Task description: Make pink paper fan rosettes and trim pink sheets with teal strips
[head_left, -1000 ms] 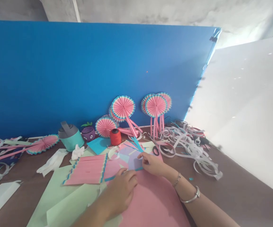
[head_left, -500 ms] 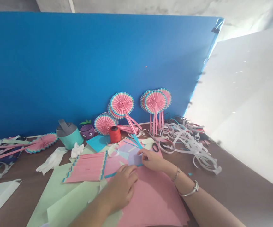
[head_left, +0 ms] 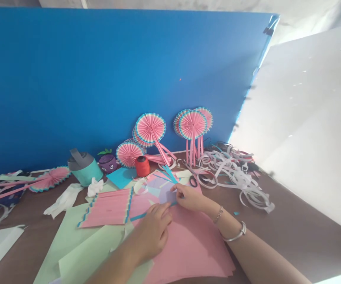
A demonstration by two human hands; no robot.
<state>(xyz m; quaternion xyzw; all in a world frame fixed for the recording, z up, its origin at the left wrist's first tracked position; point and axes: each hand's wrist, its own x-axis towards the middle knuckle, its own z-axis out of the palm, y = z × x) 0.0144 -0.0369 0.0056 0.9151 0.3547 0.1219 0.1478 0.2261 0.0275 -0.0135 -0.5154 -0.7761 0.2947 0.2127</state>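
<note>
My left hand point(head_left: 152, 230) lies palm down on a large pink paper sheet point(head_left: 194, 248), its fingers curled at the edge where a thin blue strip point(head_left: 142, 215) runs. My right hand point(head_left: 189, 197) pinches the far end of that blue strip beside a pale lilac paper piece point(head_left: 166, 194). A pleated pink paper with blue zigzag edges point(head_left: 108, 209) lies just left of my left hand. Light green sheets point(head_left: 78, 248) sit under and to the left of the pink sheet.
Pink paper fans on sticks point(head_left: 192, 128) lean against a blue board point(head_left: 99, 79). A red thread spool point(head_left: 142, 166), a teal container point(head_left: 84, 167), a purple pot point(head_left: 108, 162), black scissors point(head_left: 193, 181) and a heap of white paper strips point(head_left: 235, 177) crowd the brown table. A white board point(head_left: 312, 118) stands right.
My head has tilted slightly, so everything sits a little lower and closer. Both hands stay on the pink sheet and blue strip, with my left fingers sliding slightly toward my right hand.
</note>
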